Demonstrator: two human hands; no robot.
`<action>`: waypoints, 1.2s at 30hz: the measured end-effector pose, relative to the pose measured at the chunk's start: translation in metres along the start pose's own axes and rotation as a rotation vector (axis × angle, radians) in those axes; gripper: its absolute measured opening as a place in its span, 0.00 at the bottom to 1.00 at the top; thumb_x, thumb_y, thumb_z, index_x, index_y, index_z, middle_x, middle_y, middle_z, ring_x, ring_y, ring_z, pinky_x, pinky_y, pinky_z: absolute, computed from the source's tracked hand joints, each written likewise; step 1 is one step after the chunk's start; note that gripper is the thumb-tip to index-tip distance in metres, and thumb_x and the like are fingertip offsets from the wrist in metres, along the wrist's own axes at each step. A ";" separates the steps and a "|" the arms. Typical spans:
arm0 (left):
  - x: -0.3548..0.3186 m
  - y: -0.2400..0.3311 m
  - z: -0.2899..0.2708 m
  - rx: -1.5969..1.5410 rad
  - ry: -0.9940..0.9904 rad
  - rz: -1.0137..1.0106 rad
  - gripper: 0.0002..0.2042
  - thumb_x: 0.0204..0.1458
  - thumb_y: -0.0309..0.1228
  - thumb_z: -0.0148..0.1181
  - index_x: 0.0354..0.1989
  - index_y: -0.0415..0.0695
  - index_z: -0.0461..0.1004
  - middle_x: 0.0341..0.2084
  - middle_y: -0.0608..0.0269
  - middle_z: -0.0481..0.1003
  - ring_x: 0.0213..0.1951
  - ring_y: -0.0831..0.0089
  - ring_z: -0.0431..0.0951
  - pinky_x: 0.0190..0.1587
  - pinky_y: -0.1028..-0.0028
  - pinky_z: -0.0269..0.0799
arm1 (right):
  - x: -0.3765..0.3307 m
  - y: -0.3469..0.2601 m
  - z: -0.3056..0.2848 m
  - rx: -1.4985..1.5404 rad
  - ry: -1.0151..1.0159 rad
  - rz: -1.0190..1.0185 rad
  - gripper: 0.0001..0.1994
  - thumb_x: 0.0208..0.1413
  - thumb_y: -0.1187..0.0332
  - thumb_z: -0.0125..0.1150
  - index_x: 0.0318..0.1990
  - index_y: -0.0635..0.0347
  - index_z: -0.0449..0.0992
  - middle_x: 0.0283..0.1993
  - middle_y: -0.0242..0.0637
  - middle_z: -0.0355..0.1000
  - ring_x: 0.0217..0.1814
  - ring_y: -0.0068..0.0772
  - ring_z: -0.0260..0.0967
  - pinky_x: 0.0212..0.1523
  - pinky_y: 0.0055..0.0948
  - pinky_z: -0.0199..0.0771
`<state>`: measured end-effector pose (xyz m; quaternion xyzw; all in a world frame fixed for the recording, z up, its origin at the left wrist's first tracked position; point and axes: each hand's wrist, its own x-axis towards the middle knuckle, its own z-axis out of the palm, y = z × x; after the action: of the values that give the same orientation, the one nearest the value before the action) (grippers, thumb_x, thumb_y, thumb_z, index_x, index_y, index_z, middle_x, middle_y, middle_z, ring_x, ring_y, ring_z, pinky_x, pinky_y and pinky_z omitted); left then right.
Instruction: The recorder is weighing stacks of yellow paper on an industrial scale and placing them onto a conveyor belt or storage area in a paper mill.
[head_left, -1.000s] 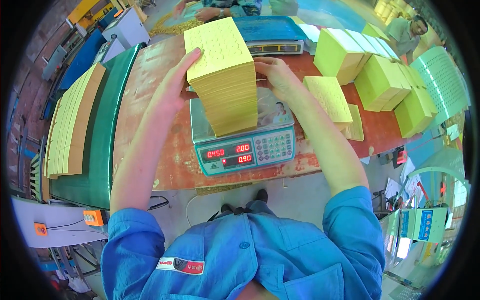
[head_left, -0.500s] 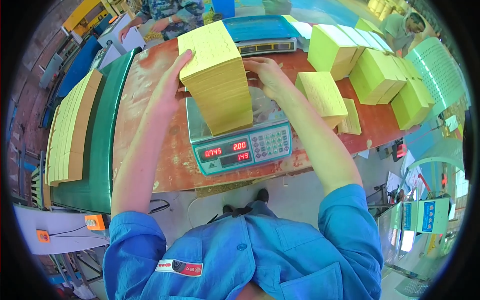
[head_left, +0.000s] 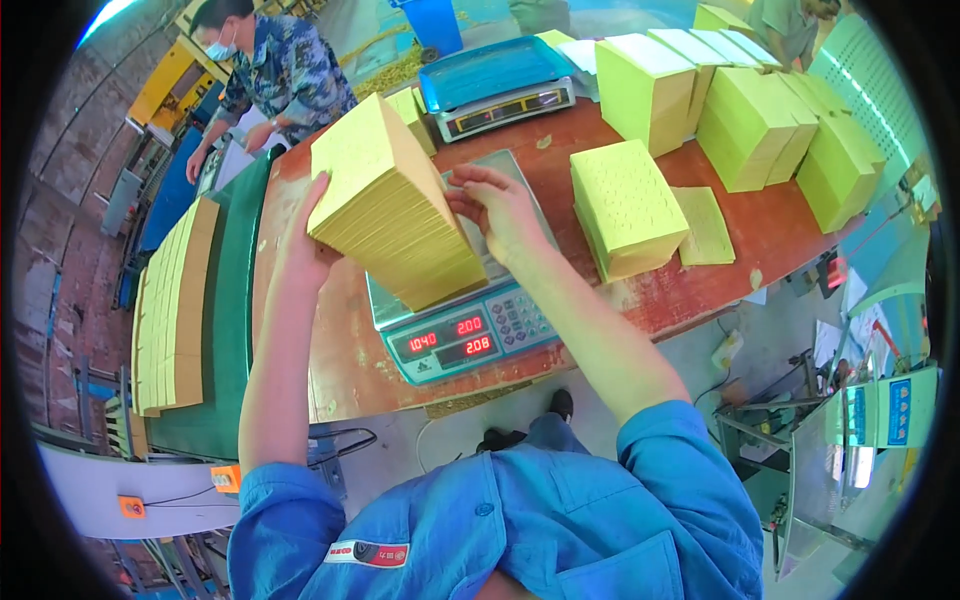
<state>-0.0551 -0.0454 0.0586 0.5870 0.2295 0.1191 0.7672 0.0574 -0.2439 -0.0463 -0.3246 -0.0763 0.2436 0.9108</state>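
A tall stack of yellow paper sheets stands tilted on the pan of a teal-and-silver digital scale with red lit figures. My left hand is closed against the stack's left side, the thumb up along its edge and the other fingers mostly hidden behind it. Close by the right edge sits my right hand, its fingers half bent and apart. The fingertips are at the paper's edge; whether they press on it is hard to see.
A shorter yellow stack and a thin pile lie right on the red table. Behind is a second scale with a blue pan. Several yellow blocks stand far right. A green conveyor belt carries a paper row; a co-worker stands beyond.
The stack has tipped to the left and shifted left in view. My right hand has loosened beside it. The scale's lit figures have changed, and the co-worker shows more fully.
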 end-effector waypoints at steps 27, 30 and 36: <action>0.050 -0.112 -0.032 -0.304 -0.055 0.192 0.34 0.65 0.56 0.27 0.70 0.41 0.51 0.71 0.61 0.49 0.72 0.69 0.42 0.70 0.62 0.42 | 0.017 -0.003 0.025 -0.415 0.034 0.024 0.24 0.68 0.54 0.40 0.65 0.58 0.62 0.64 0.40 0.65 0.66 0.36 0.61 0.61 0.37 0.64; 0.041 -0.111 -0.026 -0.284 -0.075 0.214 0.34 0.65 0.56 0.26 0.71 0.41 0.49 0.71 0.56 0.49 0.72 0.68 0.43 0.71 0.64 0.39 | 0.019 -0.003 0.010 -0.321 0.230 0.034 0.25 0.67 0.53 0.42 0.64 0.58 0.62 0.64 0.41 0.65 0.65 0.37 0.62 0.61 0.39 0.65; 0.039 -0.105 -0.029 -0.132 -0.069 0.365 0.33 0.67 0.52 0.26 0.71 0.39 0.47 0.71 0.54 0.46 0.73 0.66 0.41 0.72 0.68 0.35 | 0.012 0.008 0.012 -0.414 0.207 -0.047 0.27 0.64 0.47 0.44 0.63 0.55 0.63 0.61 0.40 0.66 0.59 0.41 0.68 0.54 0.42 0.75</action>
<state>-0.0447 -0.0332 -0.0559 0.5712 0.0845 0.2509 0.7770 0.0615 -0.2261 -0.0425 -0.5258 -0.0385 0.1672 0.8331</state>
